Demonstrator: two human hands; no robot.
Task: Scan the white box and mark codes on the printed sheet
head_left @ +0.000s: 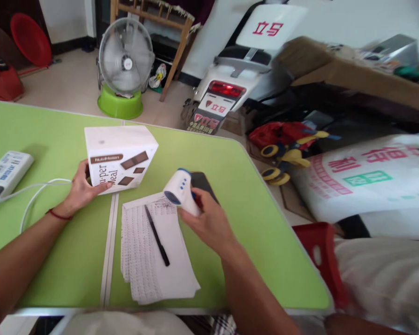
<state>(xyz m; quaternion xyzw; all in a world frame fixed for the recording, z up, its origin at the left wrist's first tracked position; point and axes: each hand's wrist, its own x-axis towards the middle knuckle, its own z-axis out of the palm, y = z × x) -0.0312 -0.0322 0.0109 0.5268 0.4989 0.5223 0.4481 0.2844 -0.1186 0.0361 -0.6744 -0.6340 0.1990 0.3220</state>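
Note:
My left hand [84, 187] grips the lower left corner of a white cardboard box [125, 160] printed with brown bars, the thumb pressed on its front. In my right hand [212, 221] is a white and blue infrared thermometer [181, 188], my fingers wrapped round its handle. Its wide end points left, towards the box. Behind the thermometer lies a dark phone-like slab [205, 182], partly hidden by my hand. Between my forearms a stack of written paper sheets [174, 274] rests on the table, with a black pen [157, 236] slanting across the top sheet.
A white power bank-like block [10, 170] with a white cable [38, 184] lies on the green table [265, 260] at left. Past the table stand a fan [125, 56] on a green stool [120, 103] and a white scooter [226, 83]. A red chair [321, 256] touches the right side.

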